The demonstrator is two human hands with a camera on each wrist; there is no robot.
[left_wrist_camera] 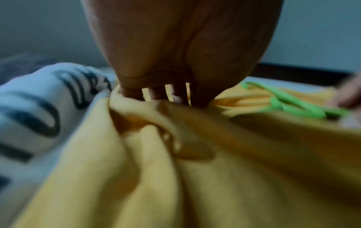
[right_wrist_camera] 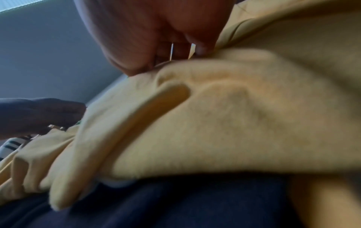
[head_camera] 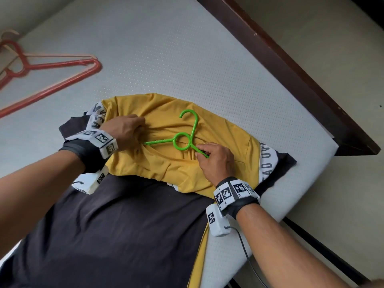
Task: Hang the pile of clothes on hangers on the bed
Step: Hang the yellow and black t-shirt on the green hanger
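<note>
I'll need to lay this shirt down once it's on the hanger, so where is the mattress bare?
Bare white mattress stretches from the yellow shirt to the dark wooden bed frame, right of the red plastic hangers. The near end is crowded: left hand, right hand, green plastic hanger, dark garment.

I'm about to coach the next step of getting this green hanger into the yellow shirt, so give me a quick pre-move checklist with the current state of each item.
1. Right hand pinches the green hanger at its right arm: ok.
2. Left hand grips bunched fabric of the yellow shirt: ok.
3. Hanger's left arm tip tucked under the fabric by the left hand: cannot tell how far.
4. Hanger's right arm inside the shirt: not ok, it lies on top.
5. Hook free of fabric: ok.
6. Dark garment underneath not caught in either grip: cannot tell.
</note>
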